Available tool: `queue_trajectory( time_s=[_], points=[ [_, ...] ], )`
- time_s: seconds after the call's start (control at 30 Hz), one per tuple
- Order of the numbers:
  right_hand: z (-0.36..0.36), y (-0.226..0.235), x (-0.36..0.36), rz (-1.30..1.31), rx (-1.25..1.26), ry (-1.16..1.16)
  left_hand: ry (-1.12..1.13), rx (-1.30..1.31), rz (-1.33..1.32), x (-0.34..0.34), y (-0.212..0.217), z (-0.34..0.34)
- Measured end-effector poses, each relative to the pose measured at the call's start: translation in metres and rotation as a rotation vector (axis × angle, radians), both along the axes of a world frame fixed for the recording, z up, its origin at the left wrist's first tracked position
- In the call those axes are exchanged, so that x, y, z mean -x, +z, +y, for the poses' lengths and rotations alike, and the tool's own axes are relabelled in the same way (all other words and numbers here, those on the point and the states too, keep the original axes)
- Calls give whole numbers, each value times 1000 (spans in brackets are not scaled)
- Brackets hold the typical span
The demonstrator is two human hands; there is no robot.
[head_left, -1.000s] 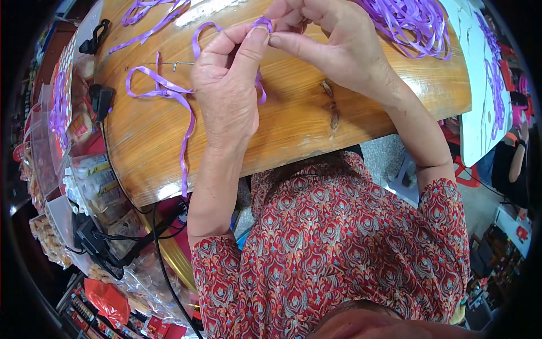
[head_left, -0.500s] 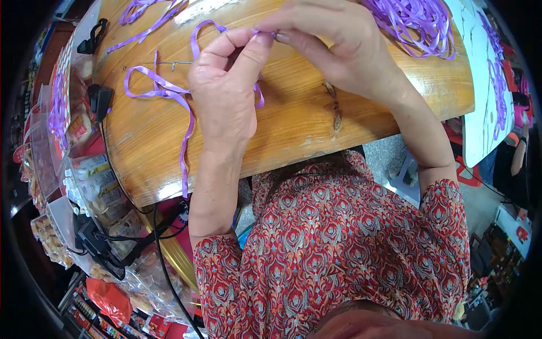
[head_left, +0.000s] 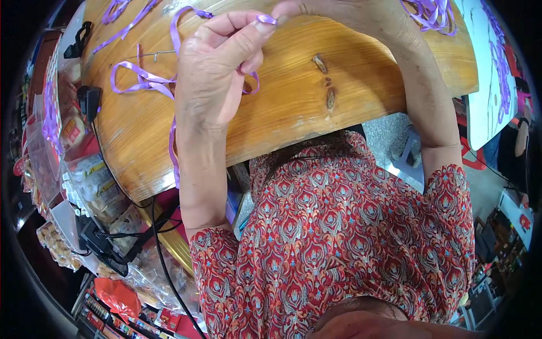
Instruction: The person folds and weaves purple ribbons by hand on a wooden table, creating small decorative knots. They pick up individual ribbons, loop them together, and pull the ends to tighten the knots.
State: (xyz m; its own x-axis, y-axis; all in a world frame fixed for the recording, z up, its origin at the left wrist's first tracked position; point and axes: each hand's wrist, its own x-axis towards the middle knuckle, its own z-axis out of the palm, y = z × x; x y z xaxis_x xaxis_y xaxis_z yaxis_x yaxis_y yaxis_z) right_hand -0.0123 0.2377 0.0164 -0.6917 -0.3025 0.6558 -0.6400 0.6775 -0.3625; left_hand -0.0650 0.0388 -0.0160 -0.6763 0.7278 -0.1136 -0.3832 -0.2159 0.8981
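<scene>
A varnished wooden surface with dark knots spans the upper middle, two black plastic fittings along its left edge and a white marbled table beyond its right. At the left, white packets, tan bagged goods and a red plastic bag crowd near a black cable. A grey stool and someone in dark clothing show at the right

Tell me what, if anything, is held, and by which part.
The left hand pinches a short stretch of purple ribbon; whether that is its end, and whether the right hand grips it too, I can't tell.
</scene>
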Motion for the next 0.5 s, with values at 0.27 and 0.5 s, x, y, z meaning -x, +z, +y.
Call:
queue_trajectory(
  time_s=[0.27,0.5],
  points=[
    [-20,14,-11,-112,260,1,251,-10,87,-6,-2,2],
    [-27,9,-9,-166,309,21,247,-90,179,-7,-2,1]
  ],
)
